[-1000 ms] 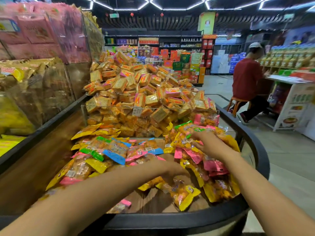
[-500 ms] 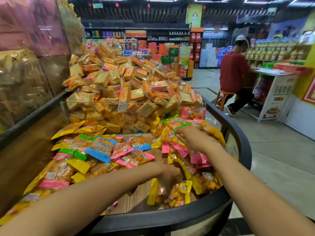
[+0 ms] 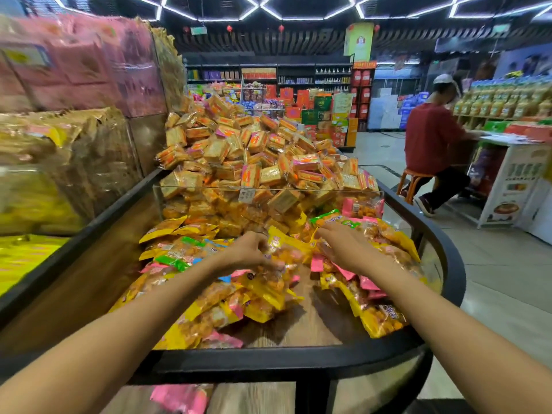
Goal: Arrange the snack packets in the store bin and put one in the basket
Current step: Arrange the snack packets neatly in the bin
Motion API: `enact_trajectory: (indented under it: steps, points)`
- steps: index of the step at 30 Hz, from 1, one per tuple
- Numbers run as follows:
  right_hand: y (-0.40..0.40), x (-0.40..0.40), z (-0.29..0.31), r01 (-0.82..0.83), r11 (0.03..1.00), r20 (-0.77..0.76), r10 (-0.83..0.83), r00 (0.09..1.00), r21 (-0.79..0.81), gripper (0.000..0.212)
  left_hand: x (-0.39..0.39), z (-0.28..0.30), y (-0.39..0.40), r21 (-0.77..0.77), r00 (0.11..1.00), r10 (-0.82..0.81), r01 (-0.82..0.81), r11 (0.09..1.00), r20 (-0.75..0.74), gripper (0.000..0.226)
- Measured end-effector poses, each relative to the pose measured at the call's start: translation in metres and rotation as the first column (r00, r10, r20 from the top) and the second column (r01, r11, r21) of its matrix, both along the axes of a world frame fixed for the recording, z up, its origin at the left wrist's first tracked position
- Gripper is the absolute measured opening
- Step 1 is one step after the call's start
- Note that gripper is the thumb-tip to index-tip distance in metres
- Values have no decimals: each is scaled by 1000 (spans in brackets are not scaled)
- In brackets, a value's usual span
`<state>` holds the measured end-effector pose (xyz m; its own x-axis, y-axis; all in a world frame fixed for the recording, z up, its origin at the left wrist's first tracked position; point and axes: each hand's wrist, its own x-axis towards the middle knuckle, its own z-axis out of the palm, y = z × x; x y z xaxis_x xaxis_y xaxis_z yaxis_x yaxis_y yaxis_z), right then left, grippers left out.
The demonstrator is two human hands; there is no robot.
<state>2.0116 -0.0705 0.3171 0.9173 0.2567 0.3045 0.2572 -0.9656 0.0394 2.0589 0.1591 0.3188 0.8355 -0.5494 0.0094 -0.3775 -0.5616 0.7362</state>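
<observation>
The store is brightly and evenly lit by white strip lights (image 3: 298, 7) set in hexagons on a dark ceiling. Soft shadows fall under the snack packets (image 3: 263, 306) onto the wooden floor of the bin (image 3: 301, 324). Glare streaks the clear divider (image 3: 268, 191) and the wrapped stacks (image 3: 74, 144) at left, which are smeared with blur. The wide lens bends the edges, stretching both forearms.

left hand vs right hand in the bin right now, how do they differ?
The left hand has its fingers curled, gripping a yellow packet near the bin's middle; the right hand lies flatter, fingers spread, pressing on the right-side packet pile. The left hand sits nearer the centre; the right hand is closer to the bin rim. Both reach over the front compartment, bare-armed.
</observation>
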Motion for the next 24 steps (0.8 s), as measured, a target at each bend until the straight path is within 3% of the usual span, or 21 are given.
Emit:
enact_trajectory:
  steps: [4,7,9,11,14,17,24]
  points:
    - [41,14,18,-12,995,-43,16,999,99,29,9,5,31,-203,966,220,-244,948,-134,49]
    - [74,33,25,-7,926,-15,14,1000,377,30,15,4,42,-271,947,293,-319,908,-133,50]
    - [97,39,22,24,755,-15,-18,1000,655,32,19,4,50,-295,939,318,-343,892,-133,51]
    - [116,44,13,112,540,-118,-24,993,834,38,21,5,53,-314,933,323,-357,880,-156,50]
    - [130,50,7,213,350,-250,65,966,912,44,20,4,49,-310,941,300,-336,889,-159,49]
    - [126,48,10,242,146,-265,169,949,959,41,19,5,43,-314,950,271,-308,898,-158,46]
    - [116,55,-2,138,268,-170,98,981,954,32,13,7,42,-329,958,211,-267,906,-196,41]
